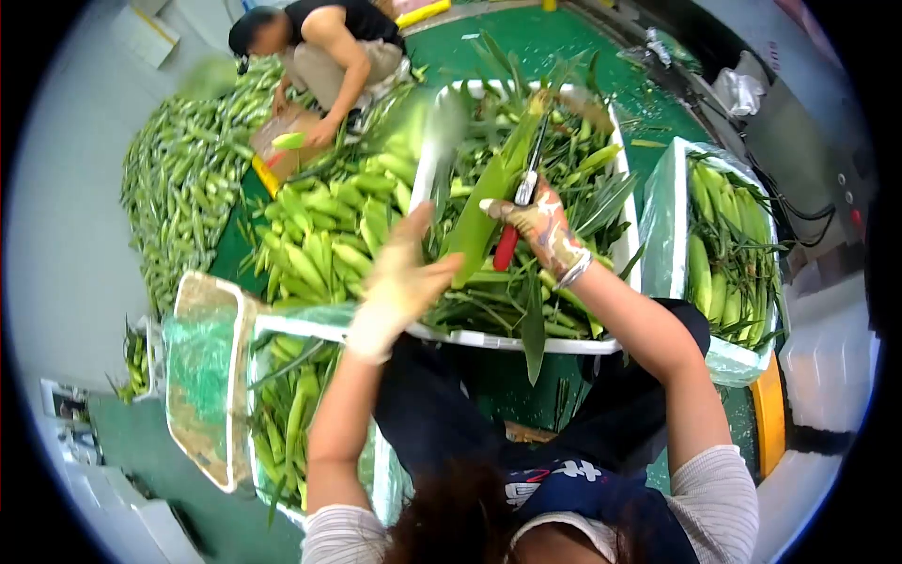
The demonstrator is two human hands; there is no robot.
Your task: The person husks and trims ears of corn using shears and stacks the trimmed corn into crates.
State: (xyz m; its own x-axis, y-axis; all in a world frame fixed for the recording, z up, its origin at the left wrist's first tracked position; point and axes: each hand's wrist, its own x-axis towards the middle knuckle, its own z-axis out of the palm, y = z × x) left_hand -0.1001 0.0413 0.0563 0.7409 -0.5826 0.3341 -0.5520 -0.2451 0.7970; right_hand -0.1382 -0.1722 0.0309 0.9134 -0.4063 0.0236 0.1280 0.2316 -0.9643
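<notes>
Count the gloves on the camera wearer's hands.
2: a pale glove on the left hand, which is spread and blurred, and a patterned glove on the right hand, which holds a red-handled tool. Neither is hidden.

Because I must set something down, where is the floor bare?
Green floor shows beyond the white bin, right of the crouching person, with some scraps; another patch lies left of the stained box. Crowded: the bin and the corn heap beside it.

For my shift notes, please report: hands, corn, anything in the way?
Right hand holds cutters alongside corn. Left hand open, blurred, nearby; contact unclear. Leaves crowd white bin below.
</notes>
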